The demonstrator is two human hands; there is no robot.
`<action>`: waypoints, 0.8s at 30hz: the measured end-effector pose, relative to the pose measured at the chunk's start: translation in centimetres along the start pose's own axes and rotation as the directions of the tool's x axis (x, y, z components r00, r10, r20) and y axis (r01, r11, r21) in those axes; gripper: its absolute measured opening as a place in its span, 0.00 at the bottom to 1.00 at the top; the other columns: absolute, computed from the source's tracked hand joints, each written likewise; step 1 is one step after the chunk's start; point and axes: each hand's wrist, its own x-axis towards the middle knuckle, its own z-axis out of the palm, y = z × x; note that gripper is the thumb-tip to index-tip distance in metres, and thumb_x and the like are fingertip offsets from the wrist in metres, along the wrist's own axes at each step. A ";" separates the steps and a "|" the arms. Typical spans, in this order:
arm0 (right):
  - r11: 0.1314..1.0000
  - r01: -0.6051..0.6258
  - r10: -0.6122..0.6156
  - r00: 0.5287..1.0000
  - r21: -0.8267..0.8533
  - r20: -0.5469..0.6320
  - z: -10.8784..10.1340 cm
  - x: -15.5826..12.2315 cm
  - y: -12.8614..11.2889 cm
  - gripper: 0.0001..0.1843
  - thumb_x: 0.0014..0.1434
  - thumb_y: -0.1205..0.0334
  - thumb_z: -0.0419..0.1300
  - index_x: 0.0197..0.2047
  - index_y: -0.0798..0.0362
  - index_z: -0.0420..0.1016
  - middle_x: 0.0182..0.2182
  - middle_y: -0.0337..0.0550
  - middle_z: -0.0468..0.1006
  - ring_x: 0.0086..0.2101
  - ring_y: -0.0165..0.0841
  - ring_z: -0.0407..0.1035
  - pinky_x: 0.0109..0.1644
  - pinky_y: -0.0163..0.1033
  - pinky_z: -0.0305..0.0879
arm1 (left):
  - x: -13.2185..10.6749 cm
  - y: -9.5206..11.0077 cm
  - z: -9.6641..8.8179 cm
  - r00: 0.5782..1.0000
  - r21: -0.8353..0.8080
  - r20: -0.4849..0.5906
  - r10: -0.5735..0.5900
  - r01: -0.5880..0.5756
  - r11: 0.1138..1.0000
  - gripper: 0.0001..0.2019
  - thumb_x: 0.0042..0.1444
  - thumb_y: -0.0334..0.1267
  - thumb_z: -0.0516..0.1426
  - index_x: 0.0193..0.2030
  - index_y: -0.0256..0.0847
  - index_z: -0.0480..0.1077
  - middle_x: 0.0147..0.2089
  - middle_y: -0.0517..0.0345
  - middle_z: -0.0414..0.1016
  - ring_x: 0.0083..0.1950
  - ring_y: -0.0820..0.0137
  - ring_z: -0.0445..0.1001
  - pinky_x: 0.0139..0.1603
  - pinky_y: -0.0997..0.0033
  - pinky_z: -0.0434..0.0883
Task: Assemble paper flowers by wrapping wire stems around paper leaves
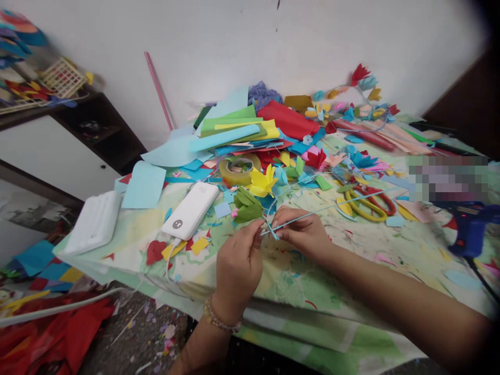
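Note:
My left hand (239, 263) and my right hand (299, 229) meet over the near part of the table (351, 271). Both pinch a thin light-blue paper-wrapped stem (332, 207) that runs off to the right toward the scissors. Small blue paper bits cross between my fingertips at the stem's near end. Green paper leaves (247, 205) and a yellow paper flower (262, 182) lie just beyond my hands. A beaded bracelet is on my left wrist.
A white power bank (190, 210) with its cable, a tape roll (236, 170), yellow and red scissors (367, 204), a blue glue gun (471, 221), a white box (94, 221), stacked coloured paper sheets (234, 130) and several paper flowers (359, 104) crowd the table. Scraps litter the floor.

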 end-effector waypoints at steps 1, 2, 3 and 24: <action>1.000 -0.018 0.018 1.000 -0.008 -0.002 0.0 0.0 0.0 0.05 0.49 0.59 0.69 0.31 0.48 0.79 0.26 0.40 0.76 0.30 0.32 0.68 0.36 0.40 0.63 | -0.1 0.0 -0.1 0.999 0.080 -0.027 0.046 -0.044 0.996 0.12 0.61 0.29 0.52 0.50 0.39 0.68 0.43 0.51 0.77 0.43 0.66 0.76 0.44 0.68 0.71; 0.999 -0.031 0.031 1.000 -0.015 0.000 0.0 0.0 0.0 0.05 0.49 0.59 0.69 0.31 0.49 0.79 0.26 0.40 0.76 0.30 0.32 0.68 0.36 0.40 0.63 | -0.1 0.1 -0.3 0.994 0.148 -0.050 0.098 -0.090 0.985 0.13 0.60 0.29 0.53 0.52 0.38 0.67 0.44 0.49 0.77 0.44 0.64 0.75 0.45 0.66 0.70; 0.999 -0.040 0.040 0.999 -0.020 0.003 0.0 0.0 0.0 0.06 0.49 0.58 0.69 0.30 0.49 0.79 0.26 0.40 0.76 0.30 0.32 0.68 0.36 0.40 0.64 | -0.1 0.2 -0.4 0.986 0.200 -0.065 0.153 -0.138 0.970 0.14 0.59 0.28 0.54 0.52 0.37 0.66 0.44 0.47 0.77 0.46 0.63 0.75 0.47 0.64 0.70; 0.981 -0.184 0.175 0.976 0.058 0.132 -1.0 0.7 -1.2 0.08 0.50 0.56 0.67 0.30 0.51 0.78 0.27 0.37 0.76 0.29 0.28 0.69 0.35 0.35 0.67 | 4.3 0.8 -3.4 0.869 0.165 0.194 0.455 -0.486 0.858 0.08 0.59 0.28 0.54 0.45 0.36 0.71 0.37 0.52 0.77 0.39 0.65 0.73 0.43 0.64 0.69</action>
